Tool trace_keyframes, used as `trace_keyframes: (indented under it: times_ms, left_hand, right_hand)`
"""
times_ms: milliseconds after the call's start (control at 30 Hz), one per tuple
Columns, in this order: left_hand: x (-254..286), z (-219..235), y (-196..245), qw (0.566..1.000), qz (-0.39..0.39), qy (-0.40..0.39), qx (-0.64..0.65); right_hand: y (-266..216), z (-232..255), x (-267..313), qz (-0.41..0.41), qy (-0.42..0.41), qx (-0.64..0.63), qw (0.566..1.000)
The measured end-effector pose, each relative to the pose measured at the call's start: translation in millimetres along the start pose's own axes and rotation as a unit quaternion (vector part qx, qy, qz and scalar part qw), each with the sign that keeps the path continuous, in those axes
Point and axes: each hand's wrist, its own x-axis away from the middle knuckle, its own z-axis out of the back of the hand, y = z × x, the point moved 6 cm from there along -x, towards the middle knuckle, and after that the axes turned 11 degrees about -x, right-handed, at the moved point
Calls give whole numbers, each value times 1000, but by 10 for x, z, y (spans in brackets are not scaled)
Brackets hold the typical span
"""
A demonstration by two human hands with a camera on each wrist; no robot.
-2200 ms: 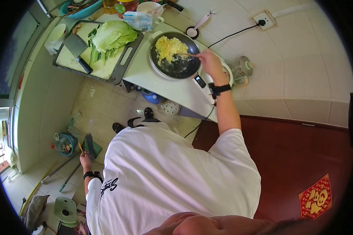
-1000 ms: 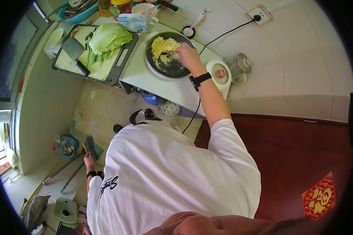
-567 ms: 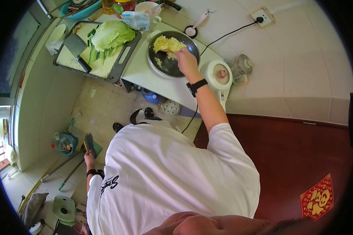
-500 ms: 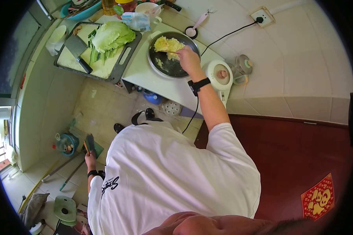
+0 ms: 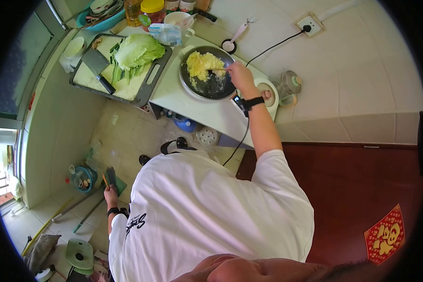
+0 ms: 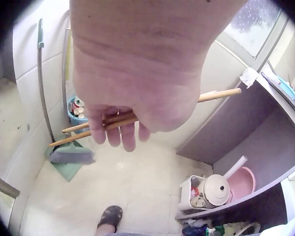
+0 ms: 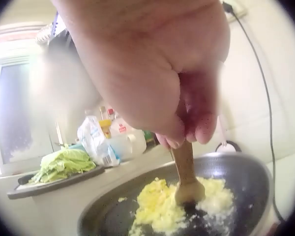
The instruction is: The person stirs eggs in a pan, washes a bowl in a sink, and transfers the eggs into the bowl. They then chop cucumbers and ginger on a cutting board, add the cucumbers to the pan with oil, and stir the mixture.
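In the head view my right hand [image 5: 241,77] is over a dark frying pan [image 5: 222,88] with a white outside. It grips a wooden spatula [image 7: 184,169], whose broad end sits among yellow scrambled eggs [image 5: 203,66]. The eggs lie mostly in the far left half of the pan; loose bits trail toward the near side. My left hand [image 5: 111,195] hangs low beside the body, away from the counter. Wooden chopsticks [image 6: 220,95] lie across its palm, held by the fingers, with both ends sticking out in the left wrist view.
Left of the pan, a cutting board [image 5: 86,80] bears a cleaver [image 5: 95,60] and cabbage [image 5: 138,51]. A plastic packet [image 5: 166,34] stands behind. A white lidded pot [image 5: 269,96] stands on the right, near a black cord [image 5: 277,45]. A broom [image 6: 71,156] stands on the floor.
The right hand swept left over the pan, pushing eggs with the spatula, then moved back toward the right rim. The eggs now lie more spread. The left hand still holds the chopsticks.
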Motion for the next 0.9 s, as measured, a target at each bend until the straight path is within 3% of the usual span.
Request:
trace_keyframes:
  times_ms: [100,233,300,500,567,667,767,900]
  left_hand:
    - [31,4,96,1000,2,17,-20]
    - [-203,-75,-209,998,-12,15,-67]
    - [-246,-143,-293,998,-30,-18,-48]
    - [-107,-93,-62,998,-17,6,-57]
    - [-69,-142,-36,998,-20,10,-52]
    - [-152,-171,-140,999,-23,3,-38]
    - [-61,-122,-40,999,-18,6,-39]
    - [-69,-53,-236,999,-35,11,-17]
  right_hand:
    - [32,284,185,9,-52,22,998]
    - [189,130,267,7,-63,22,998]
    - [186,46,122,2,-1,-5,1000]
    - [29,357,-69,-15,-21,-2,1000]
    - [-40,460,-77,-39,15,-16,999]
    - [29,160,-45,-16,80,-27,996]
    - [149,-112,82,-14,44,-26,999]
    - [-40,10,155,-4,80,-51,995]
